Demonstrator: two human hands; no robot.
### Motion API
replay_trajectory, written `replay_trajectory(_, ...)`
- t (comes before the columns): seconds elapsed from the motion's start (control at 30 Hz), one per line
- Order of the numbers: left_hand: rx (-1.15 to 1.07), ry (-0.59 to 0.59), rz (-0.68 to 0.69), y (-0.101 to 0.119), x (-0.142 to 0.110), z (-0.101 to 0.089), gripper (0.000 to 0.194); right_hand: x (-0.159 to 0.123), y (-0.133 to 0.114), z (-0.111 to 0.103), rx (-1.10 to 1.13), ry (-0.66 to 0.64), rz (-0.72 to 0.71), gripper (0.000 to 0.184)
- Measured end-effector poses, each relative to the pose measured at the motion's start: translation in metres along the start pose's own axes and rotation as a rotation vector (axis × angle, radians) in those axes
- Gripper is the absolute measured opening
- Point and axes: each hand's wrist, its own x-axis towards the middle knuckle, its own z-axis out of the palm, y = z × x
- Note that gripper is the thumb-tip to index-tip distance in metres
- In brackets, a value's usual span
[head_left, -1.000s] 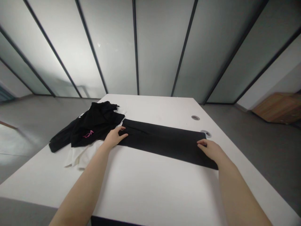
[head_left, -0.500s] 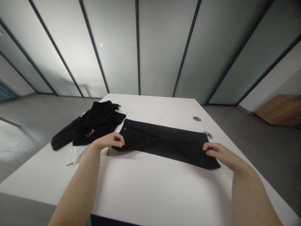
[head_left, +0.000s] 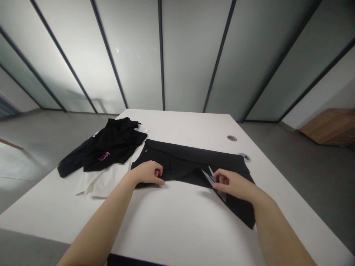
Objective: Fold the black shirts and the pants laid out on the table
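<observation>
Black trousers (head_left: 191, 162) lie folded lengthwise on the white table (head_left: 177, 225), with their near edge pulled up and back. My left hand (head_left: 146, 173) curls over the cloth at the near left of the trousers. My right hand (head_left: 230, 184) pinches the folded-back cloth further right, where a pale lining or pocket (head_left: 212, 179) shows beside the fingers. To the left, a black garment with pink lettering (head_left: 111, 146) lies bunched on a white cloth (head_left: 98, 186).
Two round cable grommets (head_left: 232, 138) (head_left: 245, 157) are set in the table's far right area. Grey floor surrounds the table. Frosted glass panels with dark frames stand behind it, and a low wooden cabinet (head_left: 330, 127) stands at the right.
Both hands have moved onto the trousers and drawn closer together. The near edge is now lifted and folded back, exposing the pale lining. The bunched garments have not moved.
</observation>
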Motion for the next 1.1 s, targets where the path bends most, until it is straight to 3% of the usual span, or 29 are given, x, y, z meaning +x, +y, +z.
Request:
replay_trajectory(0.13, 0.25, 0.116, 0.042, 0.007, 0.003, 0.014, 0.024, 0.001, -0.012, 0.024, -0.048, -0.009, -0.06, 0.052)
replay_trajectory(0.23, 0.361, 0.279, 0.082, 0.002, 0.011, 0.023, 0.013, 0.011, -0.004, 0.035, -0.147, 0.101, -0.103, 0.043)
replay_trajectory(0.33, 0.403, 0.418, 0.056, -0.008, 0.023, 0.027, 0.019, 0.027, 0.008, 0.042, -0.235, 0.232, -0.117, 0.046)
replay_trajectory(0.47, 0.363, 0.511, -0.001, -0.021, 0.035, 0.026, 0.022, 0.045, 0.017, 0.048, -0.343, 0.389, -0.07, 0.051)
replay_trajectory(0.6, 0.371, 0.578, 0.018, -0.026, 0.037, 0.023, 0.024, 0.049, 0.025, 0.04, -0.369, 0.483, 0.035, 0.032)
replay_trajectory(0.8, 0.26, 0.523, 0.186, -0.026, 0.02, 0.014, 0.023, 0.038, 0.034, 0.019, -0.384, 0.405, 0.041, 0.02)
replay_trajectory(0.97, 0.187, 0.416, 0.241, -0.028, 0.014, 0.008, 0.023, 0.036, 0.026, 0.034, -0.436, 0.444, 0.106, 0.038)
replay_trajectory(1.1, 0.16, 0.399, 0.228, -0.026, 0.014, 0.008, 0.023, 0.043, 0.025, 0.041, -0.444, 0.476, 0.134, 0.02)
